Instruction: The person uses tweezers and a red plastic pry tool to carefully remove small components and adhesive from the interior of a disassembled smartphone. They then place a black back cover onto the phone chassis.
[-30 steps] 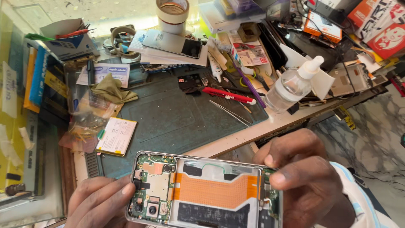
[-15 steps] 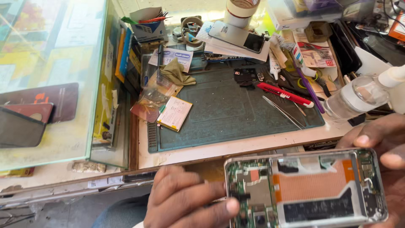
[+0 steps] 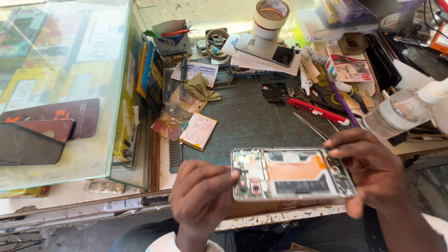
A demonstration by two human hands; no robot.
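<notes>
An opened smartphone (image 3: pixel 291 173) with its back cover off shows a circuit board, an orange flex strip and a dark battery area. My left hand (image 3: pixel 200 196) pinches its left end near the camera module. My right hand (image 3: pixel 373 170) grips its right end, fingers curled over the edge. The phone is held level above the front edge of a dark green work mat (image 3: pixel 252 121).
On the mat lie a red-handled tool (image 3: pixel 317 110), tweezers (image 3: pixel 310 127), a phone battery (image 3: pixel 198 131) and a plastic bag (image 3: pixel 172 119). A clear squeeze bottle (image 3: pixel 401 111) lies at right. Tape roll (image 3: pixel 270 18) and another phone (image 3: pixel 265 48) sit behind. A glass counter (image 3: pixel 60 88) with phones stands left.
The view has swung left, revealing the glass counter. The opened phone stays held in both hands and now sits right of centre, farther from the camera.
</notes>
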